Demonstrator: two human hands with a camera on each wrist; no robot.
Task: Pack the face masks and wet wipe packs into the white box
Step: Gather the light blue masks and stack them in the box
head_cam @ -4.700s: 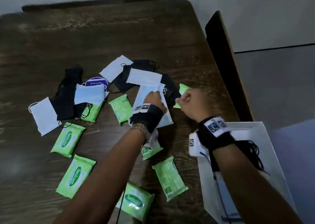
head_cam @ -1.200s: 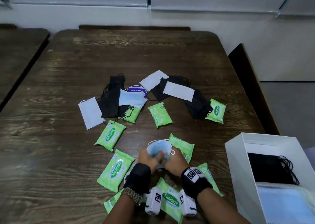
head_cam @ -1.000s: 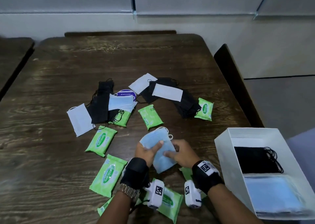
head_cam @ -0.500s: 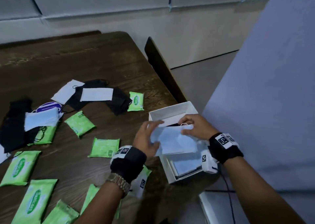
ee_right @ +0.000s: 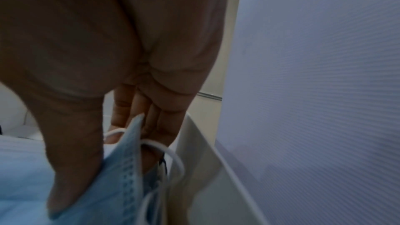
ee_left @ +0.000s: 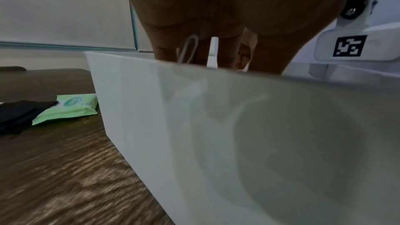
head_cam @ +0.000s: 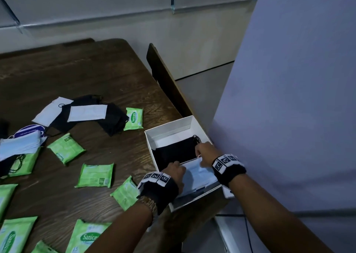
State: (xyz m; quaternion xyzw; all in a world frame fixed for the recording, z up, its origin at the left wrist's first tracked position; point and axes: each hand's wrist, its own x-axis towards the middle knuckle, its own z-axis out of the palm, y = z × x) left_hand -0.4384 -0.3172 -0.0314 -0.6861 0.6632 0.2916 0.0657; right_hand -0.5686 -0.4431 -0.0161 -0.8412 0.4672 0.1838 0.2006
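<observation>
Your right hand point(head_cam: 205, 154) pinches one end of the light blue mask point(head_cam: 198, 172) between thumb and fingers, inside the white box point(head_cam: 167, 126), hard against its wall nearest the blue panel point(head_cam: 289, 98). Your left hand point(head_cam: 174, 172) reaches over the opposite wall onto the mask; you cannot tell its grip. A black mask point(head_cam: 174, 150) fills the box's far half. The box sits at the table point(head_cam: 96, 75) corner; loose wipe packs point(head_cam: 95, 175) lie beyond its left wall.

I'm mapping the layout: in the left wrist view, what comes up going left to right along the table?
Black masks → green wet wipe pack → white box.
</observation>
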